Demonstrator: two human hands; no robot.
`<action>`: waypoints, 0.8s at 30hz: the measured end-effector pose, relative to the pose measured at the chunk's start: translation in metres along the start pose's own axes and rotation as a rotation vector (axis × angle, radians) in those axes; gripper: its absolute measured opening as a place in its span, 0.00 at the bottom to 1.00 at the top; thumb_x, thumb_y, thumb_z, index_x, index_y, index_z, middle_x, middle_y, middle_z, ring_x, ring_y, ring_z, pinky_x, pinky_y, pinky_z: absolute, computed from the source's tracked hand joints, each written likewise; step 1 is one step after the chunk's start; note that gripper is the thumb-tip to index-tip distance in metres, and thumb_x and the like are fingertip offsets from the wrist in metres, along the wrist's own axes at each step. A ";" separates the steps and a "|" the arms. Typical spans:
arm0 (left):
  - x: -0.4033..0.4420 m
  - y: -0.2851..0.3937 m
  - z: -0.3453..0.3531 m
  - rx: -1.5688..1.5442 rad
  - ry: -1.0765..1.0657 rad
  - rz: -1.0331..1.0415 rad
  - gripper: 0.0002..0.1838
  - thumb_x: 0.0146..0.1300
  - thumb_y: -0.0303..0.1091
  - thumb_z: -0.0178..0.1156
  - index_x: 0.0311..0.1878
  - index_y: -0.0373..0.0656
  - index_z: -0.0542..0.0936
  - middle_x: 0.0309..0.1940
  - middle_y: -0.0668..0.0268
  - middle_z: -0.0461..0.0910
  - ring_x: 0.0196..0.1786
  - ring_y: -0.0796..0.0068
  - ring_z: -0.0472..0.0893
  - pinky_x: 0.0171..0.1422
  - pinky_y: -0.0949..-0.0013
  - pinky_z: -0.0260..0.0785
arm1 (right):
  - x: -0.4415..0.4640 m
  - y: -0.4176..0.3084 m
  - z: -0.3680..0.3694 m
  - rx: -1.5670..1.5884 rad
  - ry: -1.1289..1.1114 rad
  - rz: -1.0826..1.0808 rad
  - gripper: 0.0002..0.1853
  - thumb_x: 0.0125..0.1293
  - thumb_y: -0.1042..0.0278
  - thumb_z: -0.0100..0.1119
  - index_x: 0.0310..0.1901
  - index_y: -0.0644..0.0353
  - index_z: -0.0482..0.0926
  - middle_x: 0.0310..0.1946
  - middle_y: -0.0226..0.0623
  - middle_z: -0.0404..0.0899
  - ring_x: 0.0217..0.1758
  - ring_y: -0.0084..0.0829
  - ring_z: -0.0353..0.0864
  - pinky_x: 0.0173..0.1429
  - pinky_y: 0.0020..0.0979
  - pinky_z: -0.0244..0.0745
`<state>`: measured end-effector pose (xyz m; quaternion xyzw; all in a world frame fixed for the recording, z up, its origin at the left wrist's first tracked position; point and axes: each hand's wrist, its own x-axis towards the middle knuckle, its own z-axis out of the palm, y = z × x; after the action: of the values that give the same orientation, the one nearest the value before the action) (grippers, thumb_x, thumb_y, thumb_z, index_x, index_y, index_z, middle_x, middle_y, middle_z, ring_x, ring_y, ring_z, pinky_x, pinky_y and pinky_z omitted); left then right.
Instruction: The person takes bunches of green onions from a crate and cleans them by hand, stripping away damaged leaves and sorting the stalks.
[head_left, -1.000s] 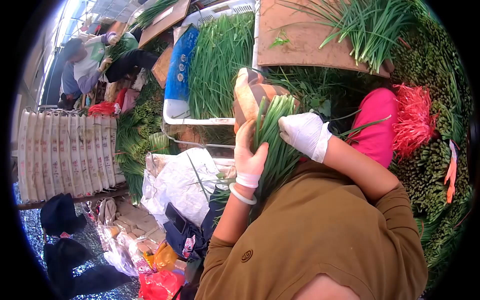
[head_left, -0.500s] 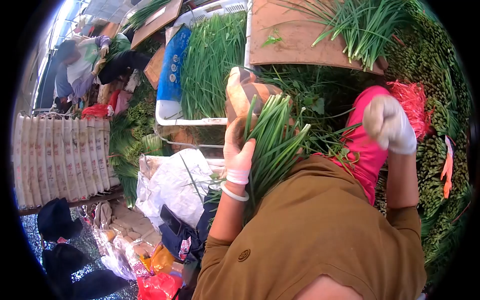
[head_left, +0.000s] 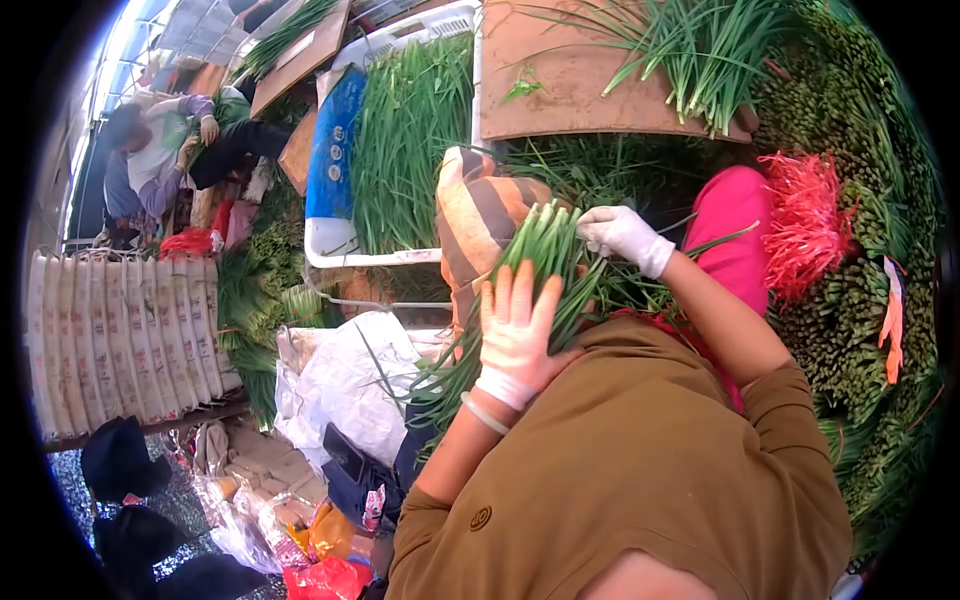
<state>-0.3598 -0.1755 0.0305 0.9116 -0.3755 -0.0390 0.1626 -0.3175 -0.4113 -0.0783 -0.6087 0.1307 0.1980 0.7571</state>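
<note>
A bunch of garlic chives (head_left: pixel 545 240) lies across my lap, its pale cut ends pointing away from me. My left hand (head_left: pixel 520 330), in a thin whitish glove with orange-tinted fingers, rests flat on the bunch with its fingers spread. From the right, my right hand (head_left: pixel 628 240), in a white glove, has its fingertips bent and pressed together at the stalks near the cut ends. What exactly sits between those fingertips is partly hidden. Orange-and-brown striped cloth (head_left: pixel 475 215) covers my knee beside the bunch.
A white crate (head_left: pixel 380 258) of chives stands ahead. Beyond my knees, loose chives (head_left: pixel 700 70) lie on a brown board (head_left: pixel 560 90). Red ties (head_left: pixel 805 225) hang by my pink trouser leg, against stacked bundles (head_left: pixel 850 340) on the right. Another person (head_left: pixel 160 150) sits at far left.
My right hand has come down and left from over the pink trouser leg to the chive stalks. My left hand has gone from gripping the bunch's side to lying flat on it.
</note>
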 end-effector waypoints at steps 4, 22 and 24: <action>-0.001 -0.031 0.010 -0.140 0.196 -0.111 0.47 0.41 0.34 0.72 0.67 0.39 0.63 0.66 0.42 0.60 0.67 0.38 0.62 0.70 0.50 0.57 | -0.009 -0.043 0.004 -0.045 0.101 -0.262 0.08 0.64 0.68 0.58 0.35 0.62 0.83 0.23 0.28 0.79 0.23 0.18 0.72 0.30 0.21 0.70; -0.012 -0.089 0.024 -1.255 0.402 -0.384 0.37 0.54 0.14 0.54 0.70 0.33 0.59 0.64 0.55 0.68 0.64 0.66 0.70 0.70 0.65 0.60 | -0.099 -0.069 -0.067 -0.960 0.322 -0.497 0.10 0.57 0.67 0.66 0.41 0.55 0.84 0.33 0.37 0.80 0.39 0.35 0.81 0.45 0.33 0.77; -0.011 -0.088 0.026 -1.270 0.429 -0.349 0.37 0.53 0.15 0.55 0.70 0.33 0.59 0.63 0.56 0.68 0.64 0.66 0.70 0.69 0.65 0.60 | -0.072 -0.008 -0.027 -0.341 0.059 -0.146 0.14 0.59 0.64 0.66 0.46 0.58 0.82 0.40 0.33 0.84 0.36 0.24 0.81 0.41 0.30 0.76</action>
<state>-0.3134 -0.1167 -0.0230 0.6745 -0.0873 -0.0956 0.7268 -0.3770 -0.4490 -0.0462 -0.7418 0.0729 0.1439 0.6510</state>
